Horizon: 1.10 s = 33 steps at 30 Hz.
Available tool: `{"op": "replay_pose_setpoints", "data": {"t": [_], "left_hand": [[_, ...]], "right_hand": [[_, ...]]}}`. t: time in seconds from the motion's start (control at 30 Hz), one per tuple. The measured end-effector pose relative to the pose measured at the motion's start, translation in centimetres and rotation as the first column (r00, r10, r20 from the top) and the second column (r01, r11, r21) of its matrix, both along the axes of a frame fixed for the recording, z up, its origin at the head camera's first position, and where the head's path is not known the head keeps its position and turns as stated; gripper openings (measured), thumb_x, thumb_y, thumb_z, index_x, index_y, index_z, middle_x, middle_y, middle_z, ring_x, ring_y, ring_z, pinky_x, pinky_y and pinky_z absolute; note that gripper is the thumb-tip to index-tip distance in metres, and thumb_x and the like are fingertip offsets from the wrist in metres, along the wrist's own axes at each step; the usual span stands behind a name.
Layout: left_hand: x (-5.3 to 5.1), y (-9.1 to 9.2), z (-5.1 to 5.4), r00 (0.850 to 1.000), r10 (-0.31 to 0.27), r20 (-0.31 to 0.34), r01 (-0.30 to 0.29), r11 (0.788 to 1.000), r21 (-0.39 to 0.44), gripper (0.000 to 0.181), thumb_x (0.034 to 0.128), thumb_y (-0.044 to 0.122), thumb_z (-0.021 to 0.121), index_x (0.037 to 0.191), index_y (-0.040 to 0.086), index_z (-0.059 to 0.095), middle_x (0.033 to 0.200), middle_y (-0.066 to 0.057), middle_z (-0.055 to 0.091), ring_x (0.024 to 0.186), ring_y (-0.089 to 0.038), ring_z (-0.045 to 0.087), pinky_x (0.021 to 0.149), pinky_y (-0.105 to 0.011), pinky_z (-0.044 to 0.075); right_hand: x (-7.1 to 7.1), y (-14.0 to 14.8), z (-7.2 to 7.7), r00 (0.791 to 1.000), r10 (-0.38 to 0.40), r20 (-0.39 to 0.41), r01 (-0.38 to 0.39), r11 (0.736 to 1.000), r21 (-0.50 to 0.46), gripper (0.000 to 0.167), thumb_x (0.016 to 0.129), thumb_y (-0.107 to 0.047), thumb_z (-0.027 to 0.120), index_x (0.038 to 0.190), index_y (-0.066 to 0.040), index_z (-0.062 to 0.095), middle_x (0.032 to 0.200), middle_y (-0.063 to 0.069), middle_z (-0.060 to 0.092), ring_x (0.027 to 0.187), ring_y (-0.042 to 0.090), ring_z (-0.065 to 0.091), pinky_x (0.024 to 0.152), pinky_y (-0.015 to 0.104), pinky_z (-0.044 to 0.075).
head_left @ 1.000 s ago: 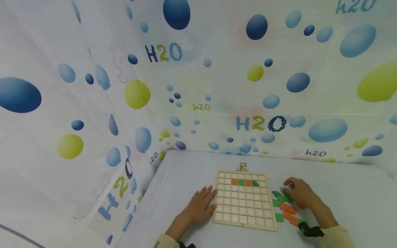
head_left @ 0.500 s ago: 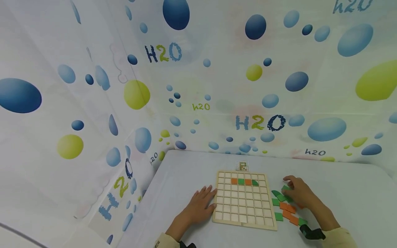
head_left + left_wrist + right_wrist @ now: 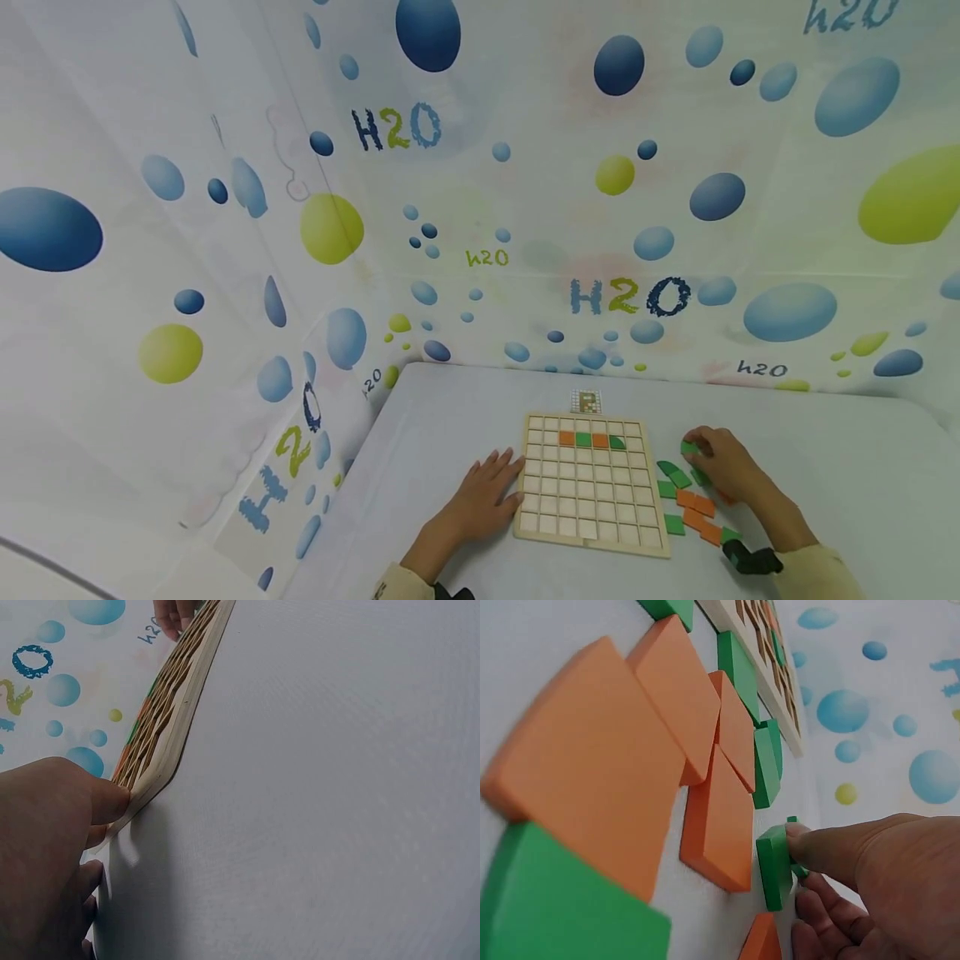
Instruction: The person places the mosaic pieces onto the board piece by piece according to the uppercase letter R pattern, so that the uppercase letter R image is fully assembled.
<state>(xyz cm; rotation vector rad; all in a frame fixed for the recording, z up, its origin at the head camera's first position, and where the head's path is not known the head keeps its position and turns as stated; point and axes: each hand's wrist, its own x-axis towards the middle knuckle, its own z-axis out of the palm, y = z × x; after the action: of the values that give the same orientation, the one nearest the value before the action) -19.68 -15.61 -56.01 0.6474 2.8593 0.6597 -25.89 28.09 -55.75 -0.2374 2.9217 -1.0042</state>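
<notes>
A wooden grid board (image 3: 588, 487) lies on the table, with two orange squares, a green square and a green rounded tile set in one row near its far side. My left hand (image 3: 483, 500) rests at the board's left edge, fingers spread; in the left wrist view its thumb (image 3: 112, 801) touches the frame. To the right of the board, my right hand (image 3: 723, 467) pinches a green tile (image 3: 688, 448) between thumb and fingers. Seen from the right wrist, the thumb partly covers that tile. Another green tile (image 3: 775, 866) lies just beside the thumb.
Loose orange tiles (image 3: 696, 502) and green tiles (image 3: 666, 489) lie scattered between the board and my right hand. A small pattern card (image 3: 586, 402) lies beyond the board's far edge. A patterned curtain (image 3: 525, 208) hangs behind the white table (image 3: 450, 392).
My right fingers have closed on a green tile at the far end of the pile, which has shifted slightly away from the other tiles. The left hand and board have stayed put.
</notes>
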Motion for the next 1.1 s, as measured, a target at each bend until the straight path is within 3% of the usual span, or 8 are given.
{"op": "replay_pose_setpoints", "data": {"t": [0.33, 0.43, 0.83, 1.1], "left_hand": [[0.2, 0.0, 0.2, 1.0, -0.006, -0.005, 0.006, 1.0, 0.0, 0.06, 0.1099, 0.038, 0.049, 0.164, 0.015, 0.04, 0.172, -0.014, 0.033, 0.159, -0.039, 0.028, 0.125, -0.066, 0.023], [0.2, 0.0, 0.4, 1.0, -0.008, -0.01, 0.008, 1.0, 0.005, 0.059, 0.1098, 0.038, 0.049, 0.164, 0.014, 0.04, 0.171, -0.015, 0.033, 0.159, -0.04, 0.029, 0.125, -0.067, 0.024], [0.1, -0.1, 0.2, 1.0, -0.02, -0.006, 0.02, 1.0, 0.009, 0.059, 0.1107, 0.036, 0.048, 0.165, 0.014, 0.038, 0.172, -0.016, 0.031, 0.159, -0.042, 0.027, 0.125, -0.068, 0.023], [0.2, -0.1, 0.4, 1.0, -0.016, 0.003, 0.016, 1.0, 0.007, 0.059, 0.1109, 0.037, 0.049, 0.164, 0.014, 0.038, 0.172, -0.014, 0.032, 0.159, -0.04, 0.028, 0.125, -0.066, 0.023]], "right_hand": [[-1.1, -1.7, -1.8, 0.992, 0.004, -0.124, -0.011, 0.998, -0.058, 0.024, 0.099, -0.002, 0.068, 0.118, 0.011, 0.063, 0.109, 0.026, 0.059, 0.097, 0.034, 0.058, 0.086, 0.055, 0.053], [-1.1, -2.2, -1.8, 0.993, 0.006, -0.12, -0.015, 0.997, -0.074, 0.024, 0.099, -0.002, 0.067, 0.118, 0.012, 0.062, 0.108, 0.026, 0.057, 0.095, 0.033, 0.055, 0.083, 0.052, 0.051], [0.2, -3.4, 0.0, 0.999, 0.045, -0.016, -0.046, 0.996, -0.078, 0.024, 0.104, -0.008, 0.065, 0.121, 0.009, 0.062, 0.116, 0.026, 0.057, 0.106, 0.038, 0.063, 0.093, 0.058, 0.055], [0.2, -3.7, -0.1, 0.996, 0.072, -0.044, -0.076, 0.992, -0.099, 0.027, 0.103, -0.011, 0.067, 0.122, 0.009, 0.064, 0.116, 0.025, 0.06, 0.103, 0.034, 0.065, 0.09, 0.053, 0.056]]}}
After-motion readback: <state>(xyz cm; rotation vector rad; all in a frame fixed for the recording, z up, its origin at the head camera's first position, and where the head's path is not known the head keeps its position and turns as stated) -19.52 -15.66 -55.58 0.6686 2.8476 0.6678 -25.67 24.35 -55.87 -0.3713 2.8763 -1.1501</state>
